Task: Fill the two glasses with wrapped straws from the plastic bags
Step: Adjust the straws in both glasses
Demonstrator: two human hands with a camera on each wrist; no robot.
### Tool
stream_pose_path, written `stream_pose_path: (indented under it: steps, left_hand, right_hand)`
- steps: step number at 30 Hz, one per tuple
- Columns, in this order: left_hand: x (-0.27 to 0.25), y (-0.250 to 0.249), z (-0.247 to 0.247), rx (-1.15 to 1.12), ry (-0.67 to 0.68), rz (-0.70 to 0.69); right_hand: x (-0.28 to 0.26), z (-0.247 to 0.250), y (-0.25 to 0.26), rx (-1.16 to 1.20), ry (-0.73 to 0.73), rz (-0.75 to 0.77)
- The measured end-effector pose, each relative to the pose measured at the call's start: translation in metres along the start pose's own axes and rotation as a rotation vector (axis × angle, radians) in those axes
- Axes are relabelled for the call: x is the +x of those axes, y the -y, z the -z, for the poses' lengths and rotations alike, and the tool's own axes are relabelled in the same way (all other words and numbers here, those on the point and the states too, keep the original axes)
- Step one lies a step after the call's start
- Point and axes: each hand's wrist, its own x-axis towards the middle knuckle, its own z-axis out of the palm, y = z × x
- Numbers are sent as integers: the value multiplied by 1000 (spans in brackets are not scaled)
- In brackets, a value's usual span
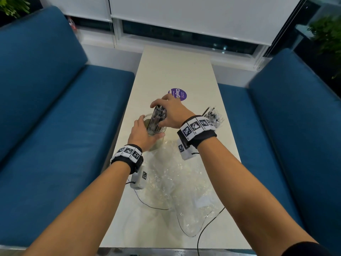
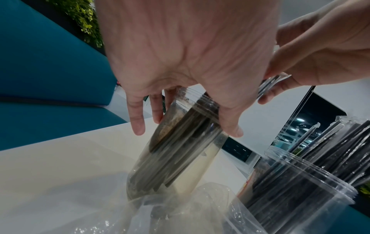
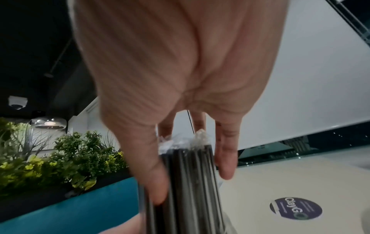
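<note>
From the head camera, the left hand (image 1: 143, 133) is wrapped around a clear glass (image 1: 156, 134) standing on the pale table (image 1: 175, 71), just on the near side of the round purple sticker (image 1: 178, 94). The right hand (image 1: 170, 112) is above the glass's mouth, fingers curled round a bundle of dark wrapped straws (image 1: 157, 118) whose lower ends are inside the glass. A second glass of straws (image 1: 214, 116) stands to the right of the sticker, partly behind the right wrist. Crumpled plastic bags (image 1: 175, 178) lie nearer the person than the sticker.

The left wrist camera shows the left hand (image 2: 186, 52) with thumb and fingers curved around the tilted glass (image 2: 176, 148), straws (image 2: 170, 155) filling it. The second glass (image 2: 296, 182) stands to the right, the bags (image 2: 170, 213) below.

In the blurred right wrist view, the right hand (image 3: 180, 71) pinches the straw bundle (image 3: 192, 182) between thumb and fingers; the sticker (image 3: 296, 209) lies lower right.
</note>
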Motion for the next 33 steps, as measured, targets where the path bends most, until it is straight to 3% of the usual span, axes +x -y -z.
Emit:
stream_pose_path:
  steps: [3, 9, 14, 16, 20, 21, 23, 25, 28, 30, 33]
  left_hand:
    - [-1, -1, 1, 4, 5, 0]
    - [-2, -4, 3, -3, 26, 3]
    - [-12, -9, 12, -68, 96, 27]
    - [-25, -11, 12, -102, 9, 28]
    - [-69, -3, -4, -172, -474, -170]
    - [-84, -3, -11, -191, -512, -220]
    - [-111, -5, -28, -252, -411, -293]
    - [-134, -5, -46, -251, -267, -366]
    - [-156, -4, -75, -216, -116, -440]
    - [-168, -4, -90, -201, -38, -445]
    - [-182, -5, -109, -193, 70, -457]
  right_hand:
    - [0, -4, 0, 112, -78, -23]
    - [-13, 4, -5, 106, -8, -50]
    - [-56, 33, -7, 266, -220, -9]
    - [-82, 39, -10, 346, -298, -11]
    - [-143, 31, -27, 364, -326, -65]
    - [-158, 23, -33, 312, -292, -95]
    - [-185, -3, -49, 46, -137, -216]
    - [-206, -38, -64, -220, 132, -377]
    - [-229, -101, -81, -230, 393, -514]
    - [-240, -137, -90, -139, 405, -531]
    - [-250, -159, -99, -22, 308, -507]
